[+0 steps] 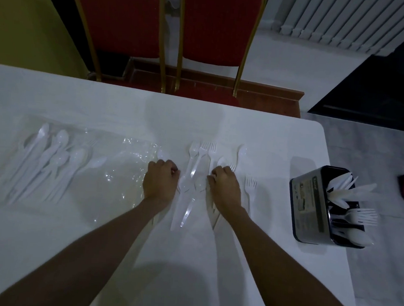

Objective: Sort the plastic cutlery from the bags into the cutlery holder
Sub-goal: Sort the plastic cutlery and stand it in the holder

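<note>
White plastic forks and spoons [200, 167] lie loose on the white table [269, 138] between my two hands. My left hand [160, 183] lies knuckles-up with curled fingers at the right edge of a crumpled clear bag [123, 171]; a spoon bowl shows just beyond its fingers. My right hand [224, 190] curls over loose cutlery; what either hand grips is hidden. A second clear bag [45, 158] holding several spoons lies at the far left. The black cutlery holder [312, 206] stands at the right with knives, forks and spoons in separate compartments.
Two red chairs with gold frames [172, 43] stand behind the table's far edge. A single fork [250, 187] lies right of my right hand. The table's right edge runs just past the holder, with grey floor beyond. A white radiator is at the top right.
</note>
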The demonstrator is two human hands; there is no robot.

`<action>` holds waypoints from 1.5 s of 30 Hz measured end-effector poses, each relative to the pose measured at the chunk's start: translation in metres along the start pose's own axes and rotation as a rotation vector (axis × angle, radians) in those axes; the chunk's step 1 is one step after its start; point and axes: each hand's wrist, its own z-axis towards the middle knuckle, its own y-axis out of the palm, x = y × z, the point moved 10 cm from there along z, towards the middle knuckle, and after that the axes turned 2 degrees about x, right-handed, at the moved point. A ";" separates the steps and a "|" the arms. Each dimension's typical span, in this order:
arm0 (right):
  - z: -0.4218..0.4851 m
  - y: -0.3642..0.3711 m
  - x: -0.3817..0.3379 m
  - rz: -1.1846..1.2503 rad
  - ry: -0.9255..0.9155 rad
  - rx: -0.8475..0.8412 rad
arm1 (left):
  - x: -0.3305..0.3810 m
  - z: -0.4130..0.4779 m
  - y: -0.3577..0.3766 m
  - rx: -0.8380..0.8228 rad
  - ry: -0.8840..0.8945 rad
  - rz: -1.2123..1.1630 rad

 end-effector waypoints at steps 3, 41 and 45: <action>0.021 0.014 0.008 0.082 0.193 -0.046 | 0.001 0.016 0.005 -0.004 -0.010 0.061; 0.004 -0.049 0.091 0.547 0.600 0.056 | 0.034 0.039 -0.005 0.043 -0.041 -0.322; -0.024 -0.057 0.116 0.485 0.653 0.117 | 0.063 -0.004 0.017 -0.198 0.028 -0.437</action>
